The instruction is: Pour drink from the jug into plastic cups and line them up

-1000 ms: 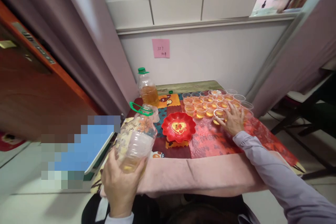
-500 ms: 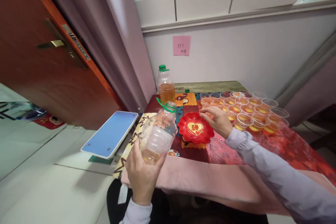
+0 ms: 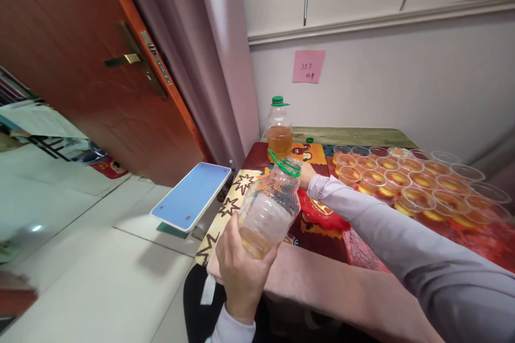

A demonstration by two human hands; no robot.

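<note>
My left hand [image 3: 244, 270] is wrapped around the lower part of a clear plastic bottle [image 3: 270, 206], tilted, with a little amber liquid at its bottom. The bottle's mouth is uncapped and a green carry ring hangs at its neck. Behind that neck is my right hand [image 3: 307, 175], whose fingers are hidden, so I cannot tell whether they touch anything. Under my right forearm, a red scalloped dish [image 3: 337, 220] is partly covered. A second bottle [image 3: 279, 138], green-capped and about half full of amber liquid, stands upright farther back. Near it lies a small green cap [image 3: 309, 140].
Rows of clear plastic cups [image 3: 418, 199] with yellowish contents crowd the table's right side. A pink cloth [image 3: 322, 278] covers the front edge. To the left is a blue-topped stand [image 3: 191, 195], with a wooden door [image 3: 100, 75] beyond. A pink note [image 3: 308, 66] is on the wall.
My right hand has moved left from the dish's right edge to behind the held bottle's neck. The view has turned left. My left hand keeps its hold on the bottle.
</note>
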